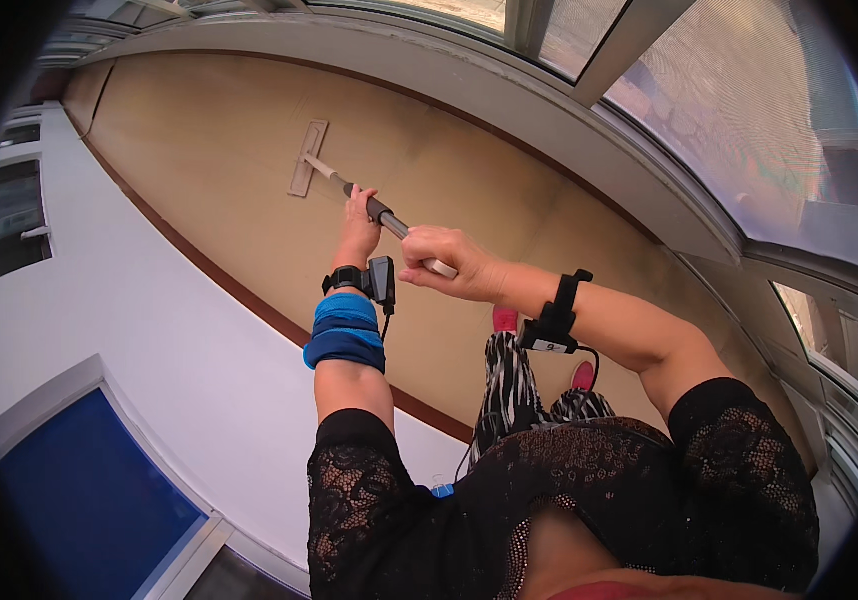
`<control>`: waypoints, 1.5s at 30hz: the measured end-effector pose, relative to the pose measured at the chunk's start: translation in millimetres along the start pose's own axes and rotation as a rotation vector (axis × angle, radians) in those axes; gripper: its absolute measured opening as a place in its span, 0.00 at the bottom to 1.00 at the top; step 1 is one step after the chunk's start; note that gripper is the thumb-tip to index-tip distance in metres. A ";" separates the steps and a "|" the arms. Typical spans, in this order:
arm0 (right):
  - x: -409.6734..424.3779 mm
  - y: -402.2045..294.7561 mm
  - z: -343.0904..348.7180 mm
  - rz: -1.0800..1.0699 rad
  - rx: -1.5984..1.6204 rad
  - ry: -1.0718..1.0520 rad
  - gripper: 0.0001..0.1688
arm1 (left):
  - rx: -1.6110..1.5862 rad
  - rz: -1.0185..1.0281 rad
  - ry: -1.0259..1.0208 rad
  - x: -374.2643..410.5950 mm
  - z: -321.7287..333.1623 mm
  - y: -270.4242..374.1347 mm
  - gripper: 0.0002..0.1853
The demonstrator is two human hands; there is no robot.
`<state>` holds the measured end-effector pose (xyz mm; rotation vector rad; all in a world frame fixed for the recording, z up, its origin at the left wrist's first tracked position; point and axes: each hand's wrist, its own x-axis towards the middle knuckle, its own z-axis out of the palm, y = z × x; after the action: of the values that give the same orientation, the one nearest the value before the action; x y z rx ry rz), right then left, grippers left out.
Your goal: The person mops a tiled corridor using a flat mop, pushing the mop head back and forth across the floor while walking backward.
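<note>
A flat mop runs diagonally away from me, its rectangular mop head (308, 159) lying on the tan floor (234, 112). My left hand (361, 217) is on the dark foam grip of the mop handle (394, 224), lower down the pole; the palm side is hidden. My right hand (440, 259) is closed around the handle's top, near its light-coloured end, which sticks out below the fingers. Both wrists carry black strapped devices, and a blue sleeve band (345, 330) wraps my left forearm.
A white wall (196, 390) with a dark red baseboard (249, 302) runs along the left, with a window (13, 217) and a blue panel (103, 502). On the right stand a low wall (474, 90) and framed windows (729, 112). My pink shoes (505, 319) are on the floor.
</note>
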<state>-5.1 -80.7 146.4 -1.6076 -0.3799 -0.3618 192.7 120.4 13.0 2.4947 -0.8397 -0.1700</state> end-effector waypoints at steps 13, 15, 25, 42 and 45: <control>-125.4 -141.0 -172.6 0.268 -0.137 -0.024 0.11 | -0.156 0.611 -0.198 18.3 85.4 209.0 0.26; -135.8 -168.2 -186.2 0.260 -0.221 -0.029 0.11 | -0.199 0.693 -0.203 20.7 88.2 239.3 0.26; -133.2 -265.0 -206.5 0.354 -0.342 0.015 0.16 | -0.460 0.700 -0.415 3.0 88.3 333.1 0.18; -66.4 -143.7 -176.6 0.005 -0.030 0.053 0.08 | -0.140 0.442 -0.047 34.0 8.9 219.9 0.09; -25.1 -96.6 -146.3 0.021 -0.009 0.028 0.06 | -0.120 0.261 0.148 60.3 6.9 159.2 0.10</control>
<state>-71.8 -221.2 231.0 -1.6124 -0.3399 -0.3702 154.2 -27.5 88.2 2.2306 -1.0488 0.0523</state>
